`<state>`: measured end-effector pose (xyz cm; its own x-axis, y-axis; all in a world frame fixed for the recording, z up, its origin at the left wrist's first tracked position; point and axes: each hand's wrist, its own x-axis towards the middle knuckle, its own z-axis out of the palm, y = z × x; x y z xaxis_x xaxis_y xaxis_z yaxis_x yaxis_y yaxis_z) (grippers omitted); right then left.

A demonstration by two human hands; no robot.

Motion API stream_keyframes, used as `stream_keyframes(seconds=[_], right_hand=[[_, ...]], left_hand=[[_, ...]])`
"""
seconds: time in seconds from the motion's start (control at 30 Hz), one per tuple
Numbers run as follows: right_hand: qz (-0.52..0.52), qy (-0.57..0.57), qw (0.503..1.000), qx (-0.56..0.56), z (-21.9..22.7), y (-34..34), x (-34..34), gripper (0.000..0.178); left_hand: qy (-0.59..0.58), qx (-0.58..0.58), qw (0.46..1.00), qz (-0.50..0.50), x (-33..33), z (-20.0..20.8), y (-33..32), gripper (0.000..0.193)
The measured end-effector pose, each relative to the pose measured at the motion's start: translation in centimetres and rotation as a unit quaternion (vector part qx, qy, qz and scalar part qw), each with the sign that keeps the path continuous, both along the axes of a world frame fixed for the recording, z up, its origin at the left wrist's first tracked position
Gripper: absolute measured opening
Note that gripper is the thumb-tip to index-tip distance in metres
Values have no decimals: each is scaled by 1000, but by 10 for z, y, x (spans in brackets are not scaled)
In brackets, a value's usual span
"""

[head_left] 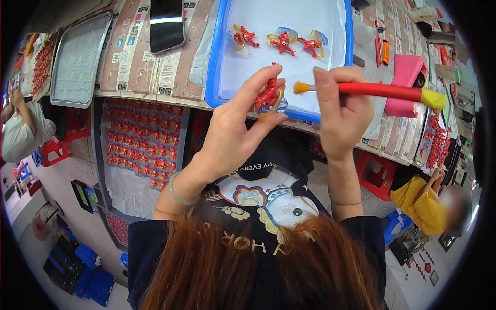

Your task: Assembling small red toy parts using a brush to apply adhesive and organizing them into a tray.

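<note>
Here's the head view, and both hands are right in the middle, over the near edge of a blue tray (350,31). The left hand (235,126) has its thumb and fingers pinched around a small red figure (268,95) with a clear, yellowish ring-shaped part, held up just above the tray's near rim. Over to the right hand (343,116): thumb and fingers closed on a red-handled brush (380,90), tan bristles pointing left at the figure but apart from it.

Inside the tray, on white paper, three more figures (282,44) lie in a loose row, red with yellow and bluish clear parts. Left of it on the table sit a dark phone (168,23) and, farther out, a metal tray (77,62). On the right, a pink holder (403,106) stands behind the brush handle, with an orange marker (386,51) and a squeeze bottle (364,33) nearby. Lower left, below the tabletop, a grey tray (126,183) shows rows of red figures. A person in yellow (418,204) is at far right, another in white (26,137) at far left.
</note>
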<state>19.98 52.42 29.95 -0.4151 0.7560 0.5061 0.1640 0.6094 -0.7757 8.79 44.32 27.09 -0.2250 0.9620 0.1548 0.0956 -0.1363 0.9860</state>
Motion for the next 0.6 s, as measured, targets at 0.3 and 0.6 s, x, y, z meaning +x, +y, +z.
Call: stream_keyframes(seconds=[0.3,0.6], right_hand=[[49,-48,997,-41,-2,-4,-3,11],[10,-81,995,-64,-9,6,6,10]], left_hand=[[27,-12,999,-14,-1,-1,-1,54],[-110,-54,992,-30,3,-3,5,52]])
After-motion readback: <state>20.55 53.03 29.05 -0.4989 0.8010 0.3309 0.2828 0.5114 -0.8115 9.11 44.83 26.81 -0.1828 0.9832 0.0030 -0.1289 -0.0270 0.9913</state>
